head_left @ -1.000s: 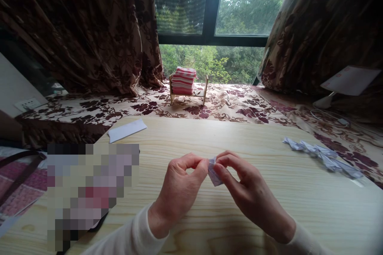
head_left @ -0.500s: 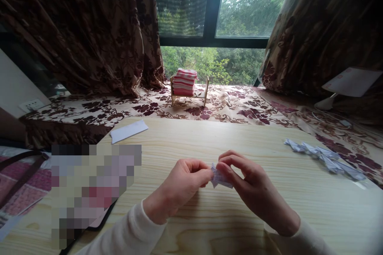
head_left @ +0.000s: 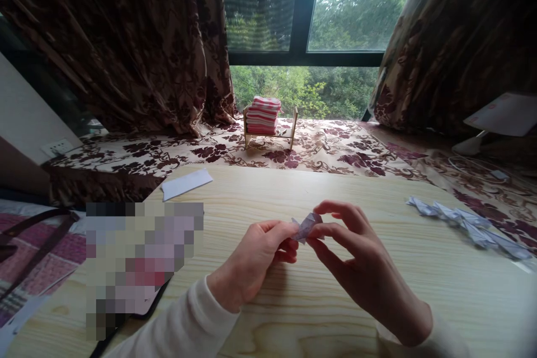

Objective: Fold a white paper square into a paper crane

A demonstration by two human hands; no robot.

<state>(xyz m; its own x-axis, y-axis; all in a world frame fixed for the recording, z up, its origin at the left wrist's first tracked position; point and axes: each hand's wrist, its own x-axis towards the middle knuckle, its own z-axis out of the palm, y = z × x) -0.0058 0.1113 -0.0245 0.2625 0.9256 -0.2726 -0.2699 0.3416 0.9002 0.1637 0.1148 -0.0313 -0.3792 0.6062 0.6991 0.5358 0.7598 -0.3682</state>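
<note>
A small folded paper piece [head_left: 307, 226], whitish with pointed corners, is held between my two hands above the light wooden table [head_left: 268, 190]. My left hand [head_left: 260, 257] pinches its left corner between thumb and fingers. On its right side, my right hand [head_left: 361, 263] grips it with thumb and fingertips, the fingers bent around its edge. Part of the paper is covered by the fingers. Off to the right lies a row of several similar folded papers [head_left: 470, 224], overlapping one another.
A white paper strip [head_left: 187, 184] lies at the table's far left edge. Nearer, a pixelated area hides a flat dark-edged object [head_left: 149, 305]. On the patterned sill beyond stand a small wooden rack [head_left: 293, 128] with folded striped cloths [head_left: 264, 114] and a white lamp [head_left: 501, 114].
The folded paper has been lifted slightly and turned, showing another side. My right hand's fingers have spread and shifted around it. The whole view has moved a little.
</note>
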